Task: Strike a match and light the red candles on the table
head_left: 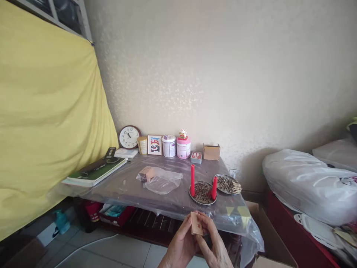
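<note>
A small tan matchbox (196,227) with a red mark is held low in the picture, in front of the table. My left hand (181,245) grips its left side. My right hand (213,243) pinches its right side, fingers curled. Just beyond, on the plastic-covered table (125,186), a round metal dish (202,193) holds two upright red candles, a tall one (192,179) and a shorter one (214,188). A second dish (227,184) next to it is piled with thin sticks.
A clear plastic bag (161,179) with a small box lies mid-table. At the back stand a clock (129,136), a framed picture (154,144), tins (169,146) and a cardboard box (211,151). Books (95,171) lie at left, bagged bedding (309,182) at right, a yellow sheet (47,111) hangs left.
</note>
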Demonstrator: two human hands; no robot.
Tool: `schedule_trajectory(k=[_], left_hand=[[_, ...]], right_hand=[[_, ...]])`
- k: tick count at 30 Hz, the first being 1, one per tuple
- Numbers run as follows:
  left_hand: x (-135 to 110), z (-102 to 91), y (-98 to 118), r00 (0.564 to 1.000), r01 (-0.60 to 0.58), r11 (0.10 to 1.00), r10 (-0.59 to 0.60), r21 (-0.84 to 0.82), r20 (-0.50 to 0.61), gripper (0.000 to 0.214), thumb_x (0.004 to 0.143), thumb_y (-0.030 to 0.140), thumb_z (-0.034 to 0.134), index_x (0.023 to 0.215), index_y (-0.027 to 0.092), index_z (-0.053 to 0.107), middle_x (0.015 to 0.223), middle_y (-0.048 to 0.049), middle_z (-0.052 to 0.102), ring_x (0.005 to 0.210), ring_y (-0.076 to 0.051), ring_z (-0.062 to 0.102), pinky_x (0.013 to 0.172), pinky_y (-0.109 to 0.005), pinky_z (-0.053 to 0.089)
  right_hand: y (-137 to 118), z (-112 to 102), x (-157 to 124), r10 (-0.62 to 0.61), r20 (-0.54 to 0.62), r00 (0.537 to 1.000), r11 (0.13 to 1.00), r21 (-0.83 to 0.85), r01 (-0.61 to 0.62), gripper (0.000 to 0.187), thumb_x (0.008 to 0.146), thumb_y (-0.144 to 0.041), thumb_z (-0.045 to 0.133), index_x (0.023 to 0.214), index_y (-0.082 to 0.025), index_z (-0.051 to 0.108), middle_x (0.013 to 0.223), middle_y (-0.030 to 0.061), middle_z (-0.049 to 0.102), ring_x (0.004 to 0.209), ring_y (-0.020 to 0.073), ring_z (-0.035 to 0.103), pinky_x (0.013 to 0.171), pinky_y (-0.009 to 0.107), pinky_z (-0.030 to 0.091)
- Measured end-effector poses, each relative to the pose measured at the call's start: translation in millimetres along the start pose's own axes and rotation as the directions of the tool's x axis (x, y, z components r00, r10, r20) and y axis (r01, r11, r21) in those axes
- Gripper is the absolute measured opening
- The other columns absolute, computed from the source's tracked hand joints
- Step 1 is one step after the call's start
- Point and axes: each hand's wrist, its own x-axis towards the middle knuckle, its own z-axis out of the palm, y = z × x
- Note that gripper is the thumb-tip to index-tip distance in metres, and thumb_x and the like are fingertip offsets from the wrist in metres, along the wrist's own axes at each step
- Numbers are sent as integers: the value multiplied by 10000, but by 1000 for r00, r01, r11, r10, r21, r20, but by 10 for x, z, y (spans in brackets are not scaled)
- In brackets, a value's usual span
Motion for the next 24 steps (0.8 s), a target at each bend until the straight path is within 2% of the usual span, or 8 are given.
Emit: schedule_trajectory(k=[4, 11, 16, 20, 24], left_hand=[[-21, 13, 9, 1000, -4, 1000, 4, -4, 2, 309, 926, 337, 585, 1180, 184, 674, 1025, -80, 768, 929, -204, 671, 822, -339, 442], [-78, 64, 27, 999, 21, 1000, -21, 16, 35, 335, 951, 351, 541, 1230, 210, 663, 1077, -77, 763, 947, -204, 661, 769, -321, 453], [-85, 88, 35, 999, 40, 999, -41, 13, 34, 388, 950, 368, 537, 1294, 214, 626, 1149, -102, 748, 1010, -230, 651, 793, -338, 463], [-86, 107, 38, 999, 44, 999, -44, 9, 19, 372, 954, 365, 531, 1256, 188, 655, 1097, -101, 764, 1016, -221, 652, 871, -336, 452], [-92, 109, 37, 999, 53, 998, -53, 38, 5, 362, 953, 376, 530, 1192, 155, 688, 1013, -102, 770, 923, -214, 656, 806, -338, 460]], right_hand=[[-45, 30, -19, 47, 43, 998, 999, 10, -48, 432, 933, -356, 532, 1348, -235, 543, 1437, 105, 572, 1353, 258, 526, 1117, 384, 454], [-167, 90, -39, 81, -9, 997, 994, 69, -80, 433, 943, -335, 508, 1362, -227, 508, 1433, 101, 579, 1354, 250, 523, 1139, 394, 429], [-185, 119, -42, 94, -41, 995, 992, 87, -90, 470, 922, -286, 504, 1388, -230, 470, 1456, 94, 554, 1368, 236, 504, 1173, 410, 382], [-206, 123, -42, 97, -36, 995, 991, 94, -93, 461, 938, -308, 483, 1391, -241, 435, 1442, 92, 557, 1323, 216, 543, 1135, 382, 426], [-302, 98, -25, 133, -10, 991, 982, 136, -130, 471, 922, -300, 495, 1384, -224, 434, 1369, 106, 607, 1194, 218, 628, 1031, 364, 511]])
